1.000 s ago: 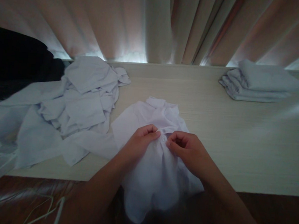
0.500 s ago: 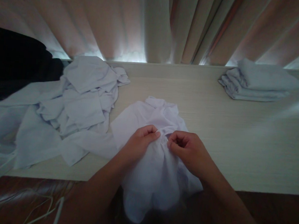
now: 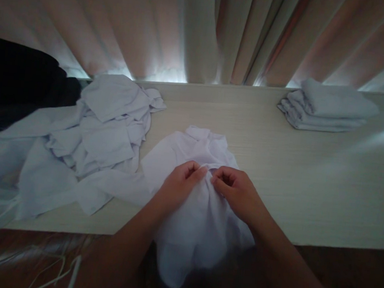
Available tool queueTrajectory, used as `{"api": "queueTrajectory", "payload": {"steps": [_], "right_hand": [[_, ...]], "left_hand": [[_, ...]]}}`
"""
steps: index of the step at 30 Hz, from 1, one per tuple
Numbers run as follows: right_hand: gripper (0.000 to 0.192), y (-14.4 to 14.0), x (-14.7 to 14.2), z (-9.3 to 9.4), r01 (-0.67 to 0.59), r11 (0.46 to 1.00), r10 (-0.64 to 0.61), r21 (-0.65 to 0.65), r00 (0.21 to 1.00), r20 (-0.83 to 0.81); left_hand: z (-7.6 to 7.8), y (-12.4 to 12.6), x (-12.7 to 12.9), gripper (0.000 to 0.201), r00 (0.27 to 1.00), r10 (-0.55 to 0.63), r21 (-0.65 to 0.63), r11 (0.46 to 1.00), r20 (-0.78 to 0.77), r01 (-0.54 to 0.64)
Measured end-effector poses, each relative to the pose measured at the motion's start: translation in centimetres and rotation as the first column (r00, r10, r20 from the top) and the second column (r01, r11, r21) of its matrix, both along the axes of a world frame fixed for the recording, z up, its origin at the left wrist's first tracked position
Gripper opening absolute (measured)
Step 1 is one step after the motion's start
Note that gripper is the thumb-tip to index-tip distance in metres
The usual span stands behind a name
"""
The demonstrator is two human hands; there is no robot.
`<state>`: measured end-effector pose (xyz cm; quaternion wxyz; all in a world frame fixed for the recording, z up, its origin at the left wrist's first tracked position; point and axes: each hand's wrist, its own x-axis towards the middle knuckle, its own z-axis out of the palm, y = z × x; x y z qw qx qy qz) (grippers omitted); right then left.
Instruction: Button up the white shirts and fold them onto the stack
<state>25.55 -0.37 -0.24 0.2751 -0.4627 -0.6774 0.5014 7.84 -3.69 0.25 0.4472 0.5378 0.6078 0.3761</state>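
A white shirt lies bunched at the near side of the pale tabletop, its lower part hanging over the front edge. What looks like its collar points toward the curtain. My left hand pinches the fabric near the middle, thumb on top. Close beside it, my right hand is closed, thumb and index finger gripping the same cloth. The fingertips nearly meet along a fold. Any small part between them is too small to make out.
To the left sits a crumpled heap of white garments, with a black item behind it. A folded white stack rests at the back right of the table. Curtains hang behind. White cables lie at lower left.
My right hand has moved slightly left, closer to my left hand. The gap in the cloth between the fingers has become smaller. Both hands still pinch the shirt.
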Motion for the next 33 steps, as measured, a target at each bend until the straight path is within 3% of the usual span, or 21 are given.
{"api": "queueTrajectory", "payload": {"steps": [4,11,15,19,23,25,27,30,33], "right_hand": [[0.019,0.2,-0.4,-1.0,-0.02,1.0,0.02,0.009,1.0,0.004],[0.017,0.6,0.2,-1.1,-0.093,0.988,0.083,-0.121,0.993,-0.086],[0.018,0.7,0.5,-0.9,-0.119,0.978,0.098,-0.172,0.987,-0.127],[0.02,0.8,0.8,-1.4,-0.07,0.992,0.069,-0.101,0.998,-0.007],[0.024,1.6,2.5,-1.8,0.045,0.999,-0.048,0.027,0.99,0.13],[0.028,2.1,4.3,-1.8,0.097,0.991,-0.121,0.091,0.942,0.314],[0.032,2.3,6.4,-1.8,0.09,0.991,-0.128,0.096,0.836,0.533],[0.039,1.8,9.0,-2.4,-0.058,0.997,0.07,-0.042,0.67,0.739],[0.037,0.4,10.0,-3.0,-0.266,0.944,0.32,-0.194,0.601,0.732]], "left_hand": [[-0.2,0.1,-0.1,0.03,0.99,-0.063,-0.002,0.998,-0.123,0.063],[-0.5,0.4,-0.5,0.029,1.0,-0.025,-0.034,0.999,-0.005,0.025],[-0.4,0.5,-1.2,0.033,0.996,-0.047,-0.031,0.999,-0.071,0.045],[-0.8,1.1,-3.1,0.031,0.957,0.063,0.072,0.996,-0.284,-0.044],[-1.5,2.0,-5.1,0.029,0.891,0.173,0.092,0.985,-0.419,-0.148],[-1.9,2.4,-5.6,0.028,0.86,0.19,0.096,0.982,-0.474,-0.164],[-2.4,2.5,-5.9,0.027,0.828,0.174,0.09,0.985,-0.533,-0.149],[-3.1,2.5,-6.0,0.025,0.785,0.14,0.075,0.99,-0.604,-0.119],[-3.6,2.5,-6.0,0.02,0.754,0.124,0.063,0.992,-0.645,-0.109]]}}
